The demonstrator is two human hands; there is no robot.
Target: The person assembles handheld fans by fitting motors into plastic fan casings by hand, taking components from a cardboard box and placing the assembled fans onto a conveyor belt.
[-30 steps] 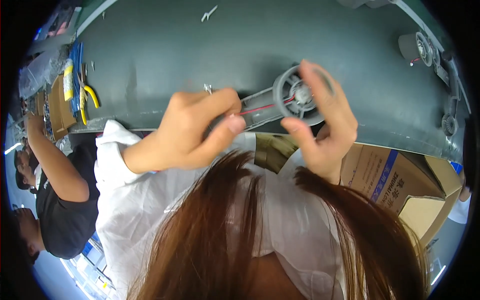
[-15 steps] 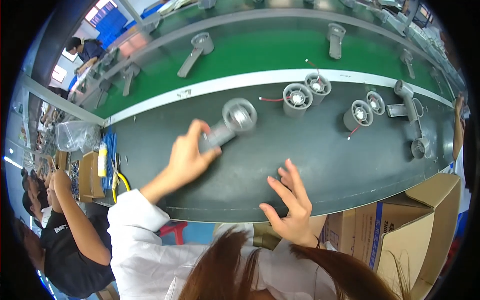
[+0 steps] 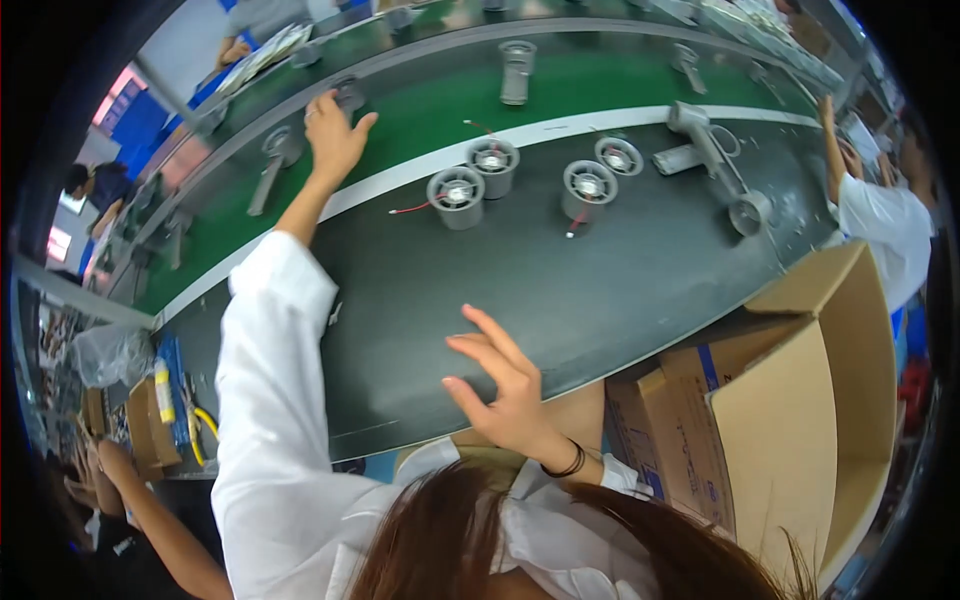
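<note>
My left hand (image 3: 335, 142) reaches out over the green conveyor belt (image 3: 430, 120), its thumb spread away from the fingers. Just beyond the fingertips is the round head of a grey handheld-fan housing (image 3: 350, 92); my hand hides the rest of it. Nothing shows in my right hand (image 3: 505, 395), which hovers over the near part of the dark work mat (image 3: 420, 310) with its fingers apart. Ahead of it on the mat stand grey round fan units with red wires: one at the left (image 3: 457, 195), one touching it behind (image 3: 493, 165), and another farther right (image 3: 588, 190).
A thin fan ring (image 3: 618, 157) and grey handled housings (image 3: 715, 165) lie at the mat's right. More housings (image 3: 517, 75) sit on the belt. Open cardboard boxes (image 3: 780, 430) stand at lower right. Yellow-handled pliers (image 3: 203, 430) and a plastic bag (image 3: 112, 355) are at left, near co-workers' arms.
My left hand has carried the fan housing from the mat to the belt and its grip has loosened. My right hand stays open over the mat. The view has turned.
</note>
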